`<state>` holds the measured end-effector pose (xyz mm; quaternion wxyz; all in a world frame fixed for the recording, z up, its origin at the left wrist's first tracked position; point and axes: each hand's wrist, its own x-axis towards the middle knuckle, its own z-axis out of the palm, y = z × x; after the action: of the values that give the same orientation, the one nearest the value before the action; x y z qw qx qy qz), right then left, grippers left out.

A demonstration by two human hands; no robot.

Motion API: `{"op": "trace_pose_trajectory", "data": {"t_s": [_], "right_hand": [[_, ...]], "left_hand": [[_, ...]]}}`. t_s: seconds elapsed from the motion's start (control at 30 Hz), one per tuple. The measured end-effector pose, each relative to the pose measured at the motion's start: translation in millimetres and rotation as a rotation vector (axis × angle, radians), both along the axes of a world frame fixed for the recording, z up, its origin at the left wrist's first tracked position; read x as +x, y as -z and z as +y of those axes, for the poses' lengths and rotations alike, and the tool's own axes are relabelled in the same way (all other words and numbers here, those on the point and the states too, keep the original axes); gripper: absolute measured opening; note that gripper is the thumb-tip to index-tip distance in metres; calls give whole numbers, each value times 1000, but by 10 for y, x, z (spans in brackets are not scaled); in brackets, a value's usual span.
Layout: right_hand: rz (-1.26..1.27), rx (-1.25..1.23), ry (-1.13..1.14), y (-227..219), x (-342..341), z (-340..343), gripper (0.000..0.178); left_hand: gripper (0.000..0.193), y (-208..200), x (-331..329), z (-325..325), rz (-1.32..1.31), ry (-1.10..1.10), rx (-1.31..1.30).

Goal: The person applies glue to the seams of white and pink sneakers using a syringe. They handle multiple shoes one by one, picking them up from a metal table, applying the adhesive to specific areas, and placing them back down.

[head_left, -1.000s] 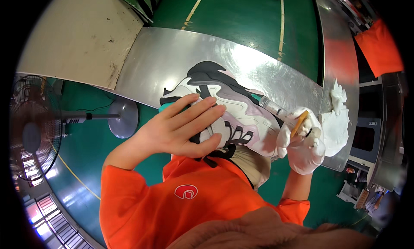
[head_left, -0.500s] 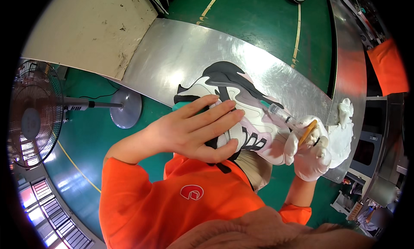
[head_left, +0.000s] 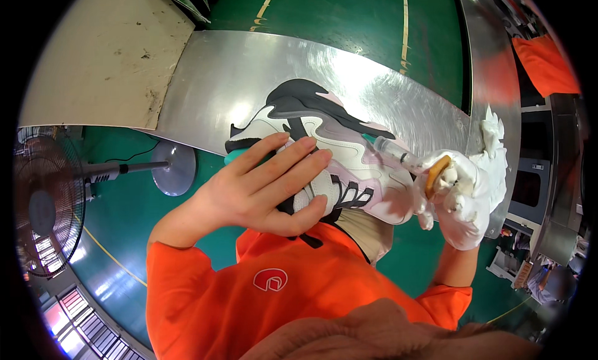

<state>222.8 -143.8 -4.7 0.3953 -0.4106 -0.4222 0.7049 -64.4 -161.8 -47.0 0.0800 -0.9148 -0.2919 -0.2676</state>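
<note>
A white, pale-pink and black sneaker [head_left: 349, 142] lies tilted on its side at the metal table's near edge, its sole turned away from me. My left hand [head_left: 268, 185], bare, is clasped across the tongue and collar, fingers spread over the upper and thumb on the near side. Past the toe, my right hand [head_left: 458, 201] wears a white glove and is closed around a clear syringe [head_left: 397, 152]. The syringe's teal tip [head_left: 369, 137] is at the seam between sole and upper. A tan strip [head_left: 438, 176] shows across the gloved fingers.
Crumpled white material [head_left: 494, 135] lies on the table's right side. Beyond the metal table [head_left: 212, 79] runs a green surface [head_left: 336, 23] with pale lines. A beige panel [head_left: 106, 61] stands at left, with a fan [head_left: 47, 204] below it. An orange sleeve [head_left: 545, 64] shows far right.
The whole view has shifted, so the sneaker and left hand appear further left. The gloved hand has turned slightly, its syringe still at the seam. A shoe at the far right top has left view.
</note>
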Motion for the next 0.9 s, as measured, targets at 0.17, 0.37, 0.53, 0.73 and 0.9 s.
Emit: {"op": "trace_pose_trajectory", "data": {"t_s": [0.17, 0.37, 0.53, 0.73, 0.9], "right_hand": [[-64, -1, 12, -81, 83, -54, 60], [-111, -13, 10, -110, 177, -108, 60], [-104, 39, 50, -116, 241, -155, 60], [-57, 47, 96, -22, 377, -233, 58], [-34, 32, 124, 12, 459, -310, 60]], "left_hand": [[22, 3, 6, 8, -4, 15, 27], [22, 3, 31, -6, -10, -1, 29], [22, -5, 61, 2, -26, -3, 22], [20, -40, 65, 12, -15, -2, 3], [17, -58, 89, 38, -20, -5, 30]]}}
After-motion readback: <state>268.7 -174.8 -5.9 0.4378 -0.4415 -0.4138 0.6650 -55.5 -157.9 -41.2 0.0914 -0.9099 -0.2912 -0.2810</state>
